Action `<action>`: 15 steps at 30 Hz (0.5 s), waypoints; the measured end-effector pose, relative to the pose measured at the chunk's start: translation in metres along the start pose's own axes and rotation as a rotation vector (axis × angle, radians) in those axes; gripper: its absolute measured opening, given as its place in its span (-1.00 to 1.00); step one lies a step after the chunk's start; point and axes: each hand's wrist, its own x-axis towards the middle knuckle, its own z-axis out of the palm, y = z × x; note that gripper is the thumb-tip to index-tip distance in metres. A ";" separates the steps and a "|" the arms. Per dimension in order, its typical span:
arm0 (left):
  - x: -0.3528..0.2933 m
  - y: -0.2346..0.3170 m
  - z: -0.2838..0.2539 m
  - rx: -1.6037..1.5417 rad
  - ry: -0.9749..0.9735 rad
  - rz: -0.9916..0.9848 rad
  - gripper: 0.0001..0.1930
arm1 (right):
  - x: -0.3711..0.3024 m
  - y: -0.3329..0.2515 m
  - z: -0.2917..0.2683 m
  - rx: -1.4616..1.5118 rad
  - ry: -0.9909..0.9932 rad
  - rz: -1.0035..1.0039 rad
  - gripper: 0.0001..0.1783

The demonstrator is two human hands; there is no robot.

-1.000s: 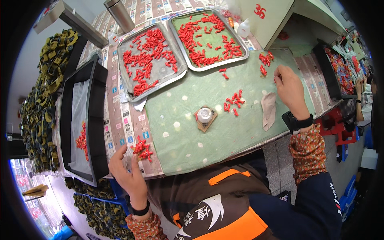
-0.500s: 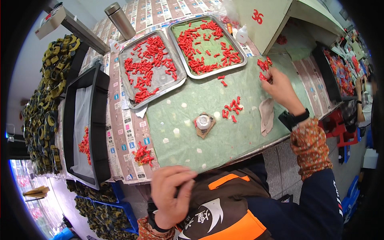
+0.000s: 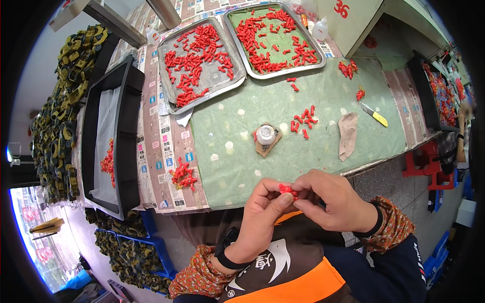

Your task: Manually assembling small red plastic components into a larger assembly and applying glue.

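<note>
Near the table's front edge, my left hand (image 3: 262, 214) and my right hand (image 3: 331, 199) meet around a small red plastic figure (image 3: 287, 190). Thumbs and fingertips of both hands pinch it, hiding part of it. Beyond them lies a loose group of small red pieces (image 3: 309, 120). Left of that group, a small round container with a whitish top (image 3: 265, 135) stands on a little wooden block (image 3: 268, 149). A yellow-handled craft knife (image 3: 375, 115) lies at the right, beside one red figure (image 3: 360, 94) and a beige cloth (image 3: 347, 136).
Two metal trays (image 3: 237, 77) (image 3: 283, 74) of red pieces stand at the back. More red figures (image 3: 347, 69) lie near a pale cabinet (image 3: 348, 25). At left are a black bin (image 3: 129, 146) and a red-and-yellow cluster (image 3: 183, 175). A crate (image 3: 417, 96) stands far right.
My right hand has come back from the far right of the table with a red figure. My left hand has moved right to join it. The craft knife now shows; the view has shifted.
</note>
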 end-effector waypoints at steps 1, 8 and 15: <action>-0.001 -0.001 -0.003 -0.019 0.024 -0.002 -0.81 | 0.003 -0.002 -0.003 0.098 -0.058 0.077 -0.76; -0.012 0.006 -0.007 0.074 0.091 -0.045 -0.76 | 0.068 0.065 -0.055 -0.497 0.266 0.106 -0.89; -0.018 0.007 -0.014 0.152 0.150 0.075 -0.74 | 0.102 0.090 -0.051 -0.678 0.186 0.228 -0.86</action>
